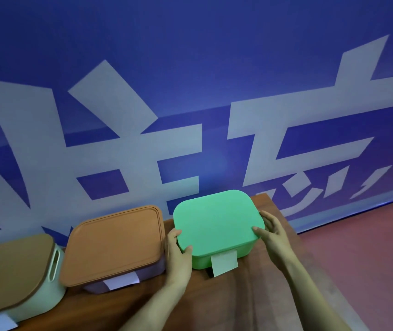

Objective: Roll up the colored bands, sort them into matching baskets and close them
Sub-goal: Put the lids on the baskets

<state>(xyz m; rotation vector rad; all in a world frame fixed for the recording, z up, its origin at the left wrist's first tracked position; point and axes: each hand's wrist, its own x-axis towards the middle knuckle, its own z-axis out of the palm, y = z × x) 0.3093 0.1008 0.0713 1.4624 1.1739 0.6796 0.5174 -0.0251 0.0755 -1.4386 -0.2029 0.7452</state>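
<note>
At the right end of the wooden surface (226, 304) stands a green basket (247, 251) with a green lid (217, 220) on top. Both hands grip the lid: the left hand (175, 252) clasps its left edge, thumb on top, and the right hand (272, 231) clasps its right edge the same way. A white label (224, 262) hangs from the basket's front. Just left sits a purple basket (147, 274) under a brown lid (116, 242), and further left a pale basket (47, 299), also lidded. No bands are visible. Behind rises a blue wall (190, 68).

The left edge crops the pale basket (45, 302), contents hidden.
</note>
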